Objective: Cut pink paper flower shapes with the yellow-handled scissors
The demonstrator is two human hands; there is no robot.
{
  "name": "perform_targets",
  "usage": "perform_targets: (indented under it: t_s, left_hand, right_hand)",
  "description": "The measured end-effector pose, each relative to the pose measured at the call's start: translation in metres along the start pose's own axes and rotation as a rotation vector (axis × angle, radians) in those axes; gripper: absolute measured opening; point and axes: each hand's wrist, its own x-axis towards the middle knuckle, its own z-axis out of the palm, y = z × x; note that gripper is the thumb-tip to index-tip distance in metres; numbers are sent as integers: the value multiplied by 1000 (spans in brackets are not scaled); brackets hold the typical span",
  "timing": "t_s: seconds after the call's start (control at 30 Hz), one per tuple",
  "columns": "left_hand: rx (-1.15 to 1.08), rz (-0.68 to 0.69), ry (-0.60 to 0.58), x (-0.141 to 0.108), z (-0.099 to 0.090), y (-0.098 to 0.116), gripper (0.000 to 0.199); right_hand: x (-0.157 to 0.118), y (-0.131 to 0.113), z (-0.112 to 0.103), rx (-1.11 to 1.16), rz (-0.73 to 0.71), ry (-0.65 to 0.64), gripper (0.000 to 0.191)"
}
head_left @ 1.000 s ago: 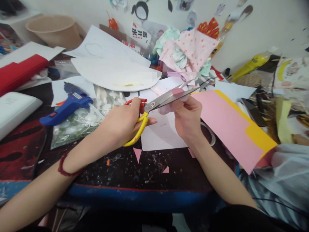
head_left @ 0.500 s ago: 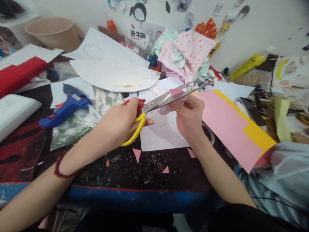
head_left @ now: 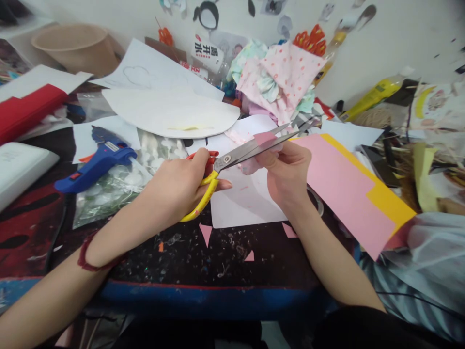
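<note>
My left hand point(head_left: 180, 182) is wrapped round the handles of a pair of scissors point(head_left: 238, 152), one handle yellow and the other red. The blades point right and stand slightly apart. A small pink paper piece point(head_left: 264, 139) lies across the blades. My right hand point(head_left: 288, 167) pinches it by its lower right side, and the fingers partly hide it. Below both hands is a white sheet point(head_left: 247, 203). Pink paper scraps point(head_left: 206, 234) lie on the dark table point(head_left: 218, 269) nearer to me.
On the left are a blue glue gun point(head_left: 96, 167) and a plastic bag of white pieces point(head_left: 109, 198). Pink paper point(head_left: 345, 189) overlaps yellow paper point(head_left: 388, 206) at right. A white disc point(head_left: 170, 114) and crumpled spotted cloth point(head_left: 286, 72) are behind the hands.
The view has shifted very slightly. Both hands keep their grip on the scissors and the pink paper piece, with barely any movement between the frames.
</note>
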Motion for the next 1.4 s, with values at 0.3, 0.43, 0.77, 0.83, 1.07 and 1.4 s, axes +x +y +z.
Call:
perform_targets:
  t_s: [0.3,0.43,0.77,0.83,1.07,1.4]
  left_hand:
    - [25,10,14,0,-2,-1,37]
    - [55,3,1,0,-4,-1,34]
    - [33,-9,-35,-1,-4,-5,34]
    - [29,-5,-19,-1,-3,-7,35]
    - [9,8,-1,-1,-2,-10,37]
    - [-6,41,-4,-2,-10,-12,34]
  right_hand:
    - [3,3,-3,-42,-25,2,21]
    - [4,1,-3,-24,-59,-25,21]
    - [5,-6,-7,-47,-71,-16,11]
    - [6,-6,-8,-46,-75,-24,12]
    - [7,-8,-13,-99,-38,-51,11]
    - [9,-10,-18,-157,-17,-75,17]
